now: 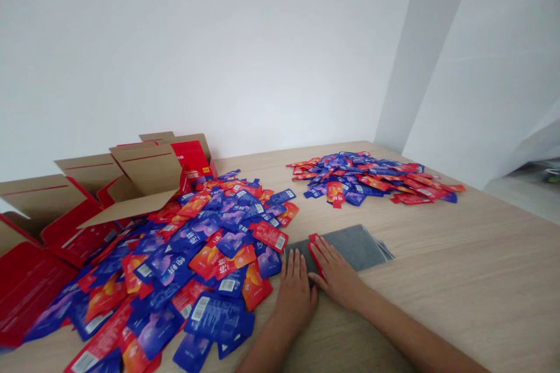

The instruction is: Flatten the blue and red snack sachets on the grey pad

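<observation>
One packet lies on the pad (right hand flat over it, left hand flat beside). Two piles are left.

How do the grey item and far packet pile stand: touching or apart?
Apart: the head view shows tabletop between the grey item and far packet pile.
</observation>
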{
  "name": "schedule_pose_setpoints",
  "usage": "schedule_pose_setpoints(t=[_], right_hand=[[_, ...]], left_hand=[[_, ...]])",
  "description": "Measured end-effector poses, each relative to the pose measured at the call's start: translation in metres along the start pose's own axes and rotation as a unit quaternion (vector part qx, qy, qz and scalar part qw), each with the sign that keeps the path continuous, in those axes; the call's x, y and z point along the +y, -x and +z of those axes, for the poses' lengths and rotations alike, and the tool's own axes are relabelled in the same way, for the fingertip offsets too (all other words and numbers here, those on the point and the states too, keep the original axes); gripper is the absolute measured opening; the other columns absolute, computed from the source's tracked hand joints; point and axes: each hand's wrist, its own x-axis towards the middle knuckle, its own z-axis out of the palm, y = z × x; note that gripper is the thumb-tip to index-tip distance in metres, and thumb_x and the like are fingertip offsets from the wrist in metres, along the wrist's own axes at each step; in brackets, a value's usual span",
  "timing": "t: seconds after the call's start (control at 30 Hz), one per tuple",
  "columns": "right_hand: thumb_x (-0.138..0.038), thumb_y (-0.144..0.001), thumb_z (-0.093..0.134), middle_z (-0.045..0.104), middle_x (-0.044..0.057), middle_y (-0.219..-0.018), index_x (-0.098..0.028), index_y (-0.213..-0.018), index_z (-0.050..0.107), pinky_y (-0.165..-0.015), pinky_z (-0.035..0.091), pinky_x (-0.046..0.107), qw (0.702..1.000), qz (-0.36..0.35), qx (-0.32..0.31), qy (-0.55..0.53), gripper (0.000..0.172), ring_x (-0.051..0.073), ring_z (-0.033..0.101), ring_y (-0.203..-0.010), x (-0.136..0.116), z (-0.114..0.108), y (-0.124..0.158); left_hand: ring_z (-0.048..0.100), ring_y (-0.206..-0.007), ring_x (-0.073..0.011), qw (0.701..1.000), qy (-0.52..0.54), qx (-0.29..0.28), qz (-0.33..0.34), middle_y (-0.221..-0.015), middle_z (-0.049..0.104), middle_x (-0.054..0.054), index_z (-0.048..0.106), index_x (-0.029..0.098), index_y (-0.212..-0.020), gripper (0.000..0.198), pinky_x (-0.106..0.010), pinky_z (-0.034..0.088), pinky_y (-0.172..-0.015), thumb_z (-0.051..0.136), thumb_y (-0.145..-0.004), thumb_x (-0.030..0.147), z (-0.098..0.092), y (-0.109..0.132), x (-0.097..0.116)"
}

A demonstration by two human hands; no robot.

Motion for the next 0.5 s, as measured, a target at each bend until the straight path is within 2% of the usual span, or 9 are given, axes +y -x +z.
schedule_pose_setpoints(t=[0.07, 0.13, 0.23, 0.3, 0.4, 0.5], right_hand=[[-0.036, -0.086, 0.045, 0.028, 0.016, -0.146, -0.010, -0.139, 0.034, -0.105, 0.032, 0.045, 1.000, 0.004, -0.014, -0.002, 0.060, 0.026, 0.021, -0.135, -0.005, -0.002, 0.013], [-0.024, -0.082, 0.045, 0.032, 0.018, -0.144, -0.007, -0.136, 0.037, -0.105, 0.032, 0.045, 0.999, 0.018, -0.033, 0.001, 0.057, 0.027, 0.024, -0.134, -0.009, -0.006, 0.018], [-0.008, -0.073, 0.042, 0.043, 0.018, -0.138, -0.006, -0.135, 0.039, -0.102, 0.037, 0.044, 0.998, 0.021, -0.054, -0.025, 0.062, 0.026, 0.037, -0.128, -0.010, -0.017, 0.010], [-0.003, -0.071, 0.037, 0.048, 0.015, -0.134, -0.010, -0.137, 0.037, -0.100, 0.040, 0.040, 0.996, 0.014, -0.042, -0.072, 0.067, 0.021, 0.045, -0.122, -0.002, -0.029, 0.000], [-0.007, -0.079, 0.031, 0.054, 0.010, -0.129, -0.017, -0.138, 0.034, -0.096, 0.044, 0.037, 0.990, 0.051, 0.010, -0.127, 0.060, 0.018, 0.053, -0.115, 0.022, -0.046, -0.011], [-0.018, -0.086, 0.032, 0.055, 0.014, -0.127, -0.013, -0.136, 0.037, -0.095, 0.045, 0.042, 0.988, 0.117, 0.062, -0.084, 0.051, 0.022, 0.052, -0.116, 0.048, -0.052, -0.009]], left_hand=[[0.021, -0.133, -0.0319, 1.000, 0.000, 0.000, 0.002, -0.141, 0.034, -0.019, 0.034, 0.003, -0.135, 0.059, -0.051, 0.027, -0.105, 0.043, -0.086, 0.034, 0.000, 0.000, 0.000], [0.021, -0.133, -0.0318, 1.000, 0.002, 0.000, 0.002, -0.141, 0.034, -0.019, 0.036, 0.002, -0.134, 0.058, -0.050, 0.027, -0.105, 0.043, -0.087, 0.035, -0.001, 0.000, 0.000], [0.022, -0.133, -0.0312, 1.000, 0.007, -0.002, -0.002, -0.141, 0.034, -0.019, 0.036, 0.002, -0.133, 0.057, -0.049, 0.028, -0.105, 0.043, -0.088, 0.036, -0.004, 0.000, 0.000], [0.021, -0.133, -0.0312, 1.000, 0.009, -0.009, 0.001, -0.141, 0.033, -0.020, 0.036, 0.002, -0.133, 0.057, -0.049, 0.028, -0.104, 0.043, -0.088, 0.037, -0.006, 0.000, 0.000], [0.020, -0.133, -0.0316, 1.000, 0.012, -0.019, 0.006, -0.142, 0.031, -0.020, 0.034, 0.002, -0.135, 0.059, -0.050, 0.028, -0.104, 0.043, -0.088, 0.037, -0.009, 0.000, 0.000], [0.019, -0.134, -0.0317, 1.000, 0.014, -0.021, 0.004, -0.143, 0.030, -0.019, 0.029, 0.004, -0.137, 0.061, -0.052, 0.026, -0.105, 0.043, -0.087, 0.036, -0.008, 0.000, 0.001]])
